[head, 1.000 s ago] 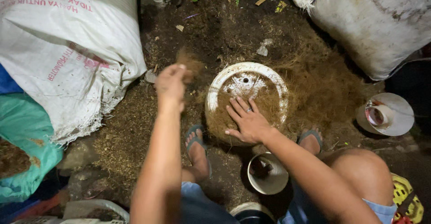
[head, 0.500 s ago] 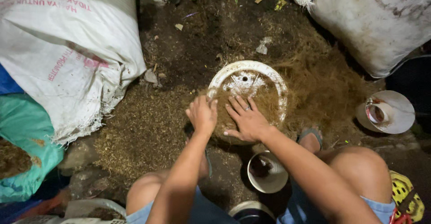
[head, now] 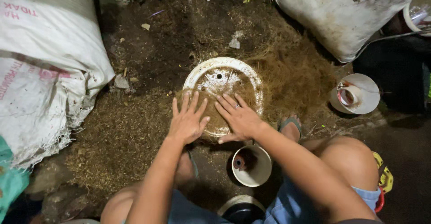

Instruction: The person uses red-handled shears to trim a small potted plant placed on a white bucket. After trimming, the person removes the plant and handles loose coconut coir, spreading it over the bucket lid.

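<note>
Two bare hands lie flat with fingers spread, grasping nothing: the left hand [head: 187,121] and the right hand [head: 239,118] press side by side on brown fibre packed into the near half of a round white pot [head: 223,94] on the dirt floor, about equally close to it. Just nearer the person than the hands, a small white cup [head: 252,165] stands between the knees, with a sandal [head: 290,125] beside the right wrist. Farther out, a heap of loose fibre [head: 292,76] touches the pot's right rim, and big white sacks [head: 45,71] flank the ground.
</note>
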